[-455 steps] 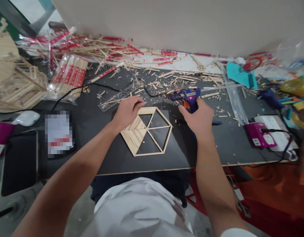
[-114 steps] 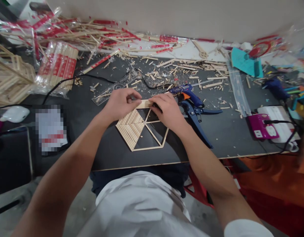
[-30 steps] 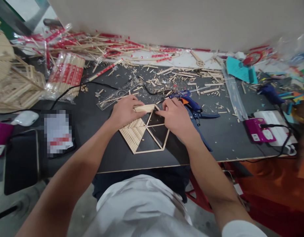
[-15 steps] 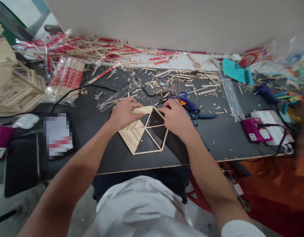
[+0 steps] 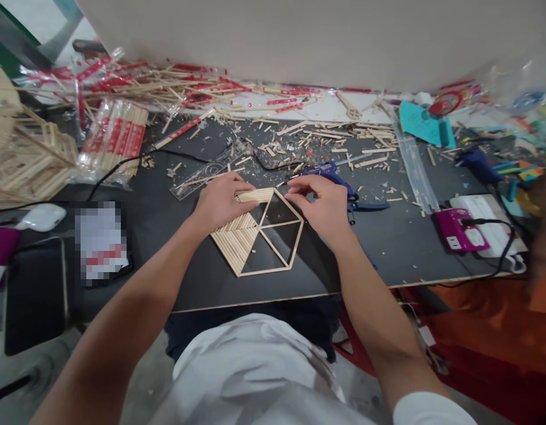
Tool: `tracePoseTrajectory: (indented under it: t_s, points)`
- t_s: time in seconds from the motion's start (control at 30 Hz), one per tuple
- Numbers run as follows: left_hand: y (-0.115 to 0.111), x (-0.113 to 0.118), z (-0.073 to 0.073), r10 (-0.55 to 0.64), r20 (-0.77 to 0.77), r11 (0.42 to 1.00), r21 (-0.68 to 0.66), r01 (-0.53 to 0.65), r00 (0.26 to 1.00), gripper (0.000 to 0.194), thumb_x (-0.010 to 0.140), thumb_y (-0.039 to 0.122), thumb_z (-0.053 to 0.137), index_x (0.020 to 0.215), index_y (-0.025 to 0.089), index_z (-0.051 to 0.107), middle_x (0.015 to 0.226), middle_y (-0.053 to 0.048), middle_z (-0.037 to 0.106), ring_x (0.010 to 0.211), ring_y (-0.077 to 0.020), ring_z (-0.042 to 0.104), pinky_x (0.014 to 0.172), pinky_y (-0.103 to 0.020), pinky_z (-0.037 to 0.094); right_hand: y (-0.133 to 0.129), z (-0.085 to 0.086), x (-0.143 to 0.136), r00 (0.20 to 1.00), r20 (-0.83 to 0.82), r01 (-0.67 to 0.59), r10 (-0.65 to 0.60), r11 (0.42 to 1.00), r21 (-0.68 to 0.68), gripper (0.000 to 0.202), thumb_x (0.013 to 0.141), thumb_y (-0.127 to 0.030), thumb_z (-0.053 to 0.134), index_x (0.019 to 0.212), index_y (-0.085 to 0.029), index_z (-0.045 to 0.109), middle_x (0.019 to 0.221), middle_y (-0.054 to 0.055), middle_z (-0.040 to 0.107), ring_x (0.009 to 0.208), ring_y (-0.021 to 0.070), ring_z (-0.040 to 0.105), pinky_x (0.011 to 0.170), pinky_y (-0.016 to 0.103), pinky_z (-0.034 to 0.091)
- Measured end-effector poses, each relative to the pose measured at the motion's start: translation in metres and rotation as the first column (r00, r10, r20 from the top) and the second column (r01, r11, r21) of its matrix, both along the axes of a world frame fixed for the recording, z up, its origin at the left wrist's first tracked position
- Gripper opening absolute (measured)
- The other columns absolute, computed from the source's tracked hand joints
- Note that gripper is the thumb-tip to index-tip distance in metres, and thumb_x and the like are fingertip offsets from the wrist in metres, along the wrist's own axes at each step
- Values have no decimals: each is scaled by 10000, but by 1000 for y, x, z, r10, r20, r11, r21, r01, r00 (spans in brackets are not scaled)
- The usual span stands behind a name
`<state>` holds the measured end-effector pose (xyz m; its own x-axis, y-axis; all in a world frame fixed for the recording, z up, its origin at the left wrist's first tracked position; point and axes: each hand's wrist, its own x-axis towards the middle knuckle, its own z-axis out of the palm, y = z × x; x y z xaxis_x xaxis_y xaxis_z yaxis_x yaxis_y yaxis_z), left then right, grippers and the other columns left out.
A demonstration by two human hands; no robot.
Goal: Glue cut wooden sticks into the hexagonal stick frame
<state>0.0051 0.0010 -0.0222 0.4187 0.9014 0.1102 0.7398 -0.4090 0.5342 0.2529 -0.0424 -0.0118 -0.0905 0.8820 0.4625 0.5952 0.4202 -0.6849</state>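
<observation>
A hexagonal frame of thin wooden sticks point(image 5: 273, 273) lies flat on the dark table, divided by spokes into triangles. Its left triangles are filled with rows of sticks point(image 5: 235, 248); those on the right show only dark tabletop. My left hand point(image 5: 222, 200) grips the frame's upper left side, thumb on the stick rows and fingers curled along the far edge. Just off the upper right edge is my right hand point(image 5: 321, 203), fingers curled and tips drawn towards the thumb; anything between them is too small to make out. A blue glue gun point(image 5: 326, 171) lies behind it.
Stick offcuts point(image 5: 326, 139) and a clear ruler point(image 5: 202, 177) lie beyond the frame. Wrapped chopstick packs point(image 5: 115, 139) and a stick structure point(image 5: 42, 159) stand left. Phones point(image 5: 36, 301) lie near the left edge, a purple power adapter point(image 5: 461, 230) right. Another person's arm point(image 5: 545, 236) shows far right.
My right hand has shifted right, off the frame's upper right edge, uncovering the right corner. My left hand keeps its place on the frame. The view has shifted slightly.
</observation>
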Motion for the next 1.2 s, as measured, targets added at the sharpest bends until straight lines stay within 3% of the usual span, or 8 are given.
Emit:
tracePoseTrajectory:
  t_s: [0.2, 0.37, 0.57, 0.73, 0.97, 1.2]
  points:
    - [0, 1, 0, -3, -7, 1000, 1, 3, 1000, 399, 858, 532, 686, 1115, 260, 826, 1087, -66, 723, 970, -259, 673, 899, -385, 524, 2, -7, -5, 986, 168, -9, 5, 1000, 25, 92, 914, -315, 743, 902, -235, 788, 807, 36, 687, 697, 183, 615, 713, 358, 536]
    - [-1, 1, 1, 11, -17, 1000, 10, -11, 1000, 420, 856, 556, 685, 1105, 252, 832, 1121, -74, 724, 990, -269, 671, 909, -378, 521, 12, -25, -16, 907, 394, -151, 148, 988, -24, 211, 979, -198, 607, 1039, -254, 801, 978, 79, 678, 905, 222, 614, 793, 360, 500]
    - [-1, 2, 2, 21, -15, 1000, 16, -20, 1000, 411, 848, 533, 696, 1111, 247, 833, 1124, -71, 731, 985, -270, 676, 901, -380, 521, 15, -25, -20, 847, 507, -188, 160, 982, 4, 260, 1035, -224, 530, 897, -205, 750, 943, 86, 688, 917, 227, 585, 865, 375, 477]
    - [-2, 3, 3, 5, -19, 1000, 13, -5, 1000, 429, 862, 543, 667, 1115, 237, 830, 1118, -78, 731, 999, -274, 676, 898, -384, 521, 10, -16, -12, 930, 345, -142, 128, 990, 16, 165, 1026, -229, 469, 960, -205, 618, 983, 103, 679, 931, 228, 614, 860, 381, 492]
    - [-2, 1, 3, 3, -12, 1000, 7, -3, 1000, 416, 859, 543, 681, 1103, 237, 824, 1095, -77, 726, 1005, -277, 674, 897, -387, 520, 8, -17, -2, 998, -23, -57, 56, 997, -44, 197, 1076, -453, 382, 1018, -266, 409, 766, -13, 598, 648, 149, 591, 647, 303, 463]
    - [-3, 1, 6, -9, -32, 1000, 18, 9, 999, 407, 874, 522, 690, 1103, 210, 813, 1083, -83, 723, 997, -276, 677, 896, -380, 513, 4, -7, 0, 998, 59, 26, -25, 1000, -10, 348, 1090, -519, 311, 894, -265, 447, 659, -20, 555, 556, 138, 538, 623, 312, 443]
